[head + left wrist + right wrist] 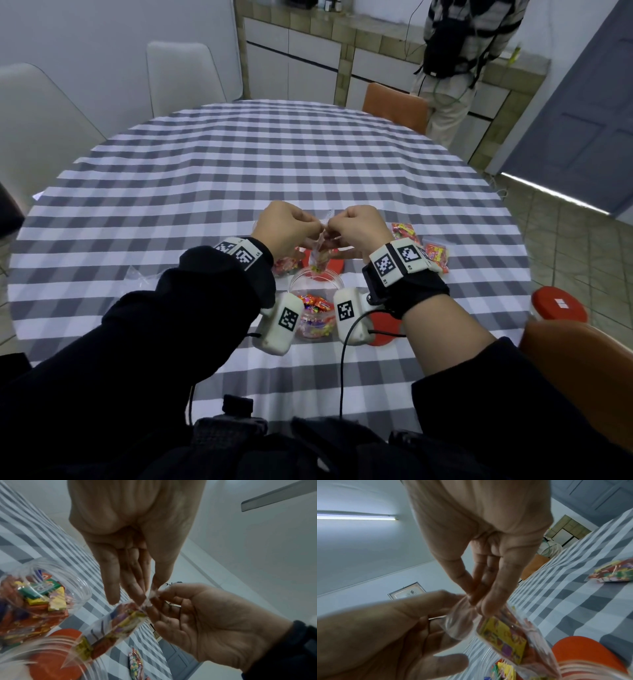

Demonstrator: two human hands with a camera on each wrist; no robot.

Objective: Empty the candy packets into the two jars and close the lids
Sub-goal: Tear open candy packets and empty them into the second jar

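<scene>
Jar (313,301) below hands-held (323,228) packet (318,255), hanging lengthwise.

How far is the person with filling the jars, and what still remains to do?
Partly done: the near jar already holds candies but stands open. In hand: the left hand and right hand pinch the top of a clear candy packet above it, candies still inside. Left: full packets lie on the table to the right, and a red lid lies beside the jar, not on it.

Home dining area, probably adjoining a kitchen: round table (239,164) with checked cloth, chairs (185,75), tiled counter (342,31) with cabinets, framed picture (406,591).
</scene>
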